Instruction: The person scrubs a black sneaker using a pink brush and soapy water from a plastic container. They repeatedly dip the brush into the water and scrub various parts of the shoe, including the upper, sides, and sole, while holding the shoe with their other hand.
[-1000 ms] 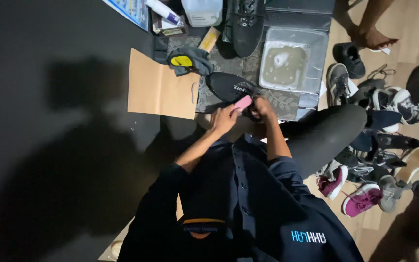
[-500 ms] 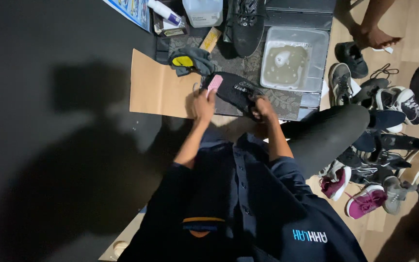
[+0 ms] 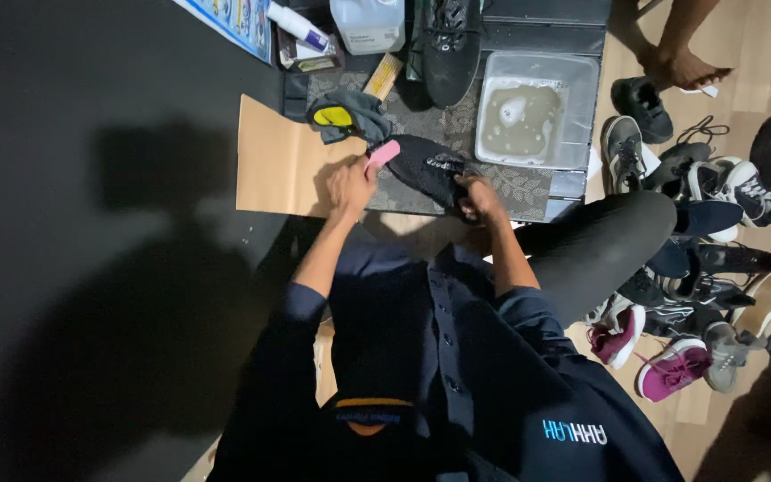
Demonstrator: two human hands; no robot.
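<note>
Black shoe (image 3: pixel 426 170): lay on a patterned mat (image 3: pixel 528 187) on the floor, just beside a tub of murky water (image 3: pixel 537 120).
Left hand (image 3: pixel 352 186): fingers clamped on a pink brush (image 3: pixel 383 153), which touched the shoe's end.
Right hand (image 3: pixel 479 196): fingers closed on the shoe, pinning it.
Risk: the shoe looked wet, so a hard stroke could likely slide it out of the right hand's grip toward the tub.
Nearby: cardboard sheet (image 3: pixel 283 165), pile of shoes (image 3: pixel 698 259).

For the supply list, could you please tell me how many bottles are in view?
2: a white squeeze bottle lying at the top edge, and a clear jug just right of it. Others may sit out of frame.
</note>
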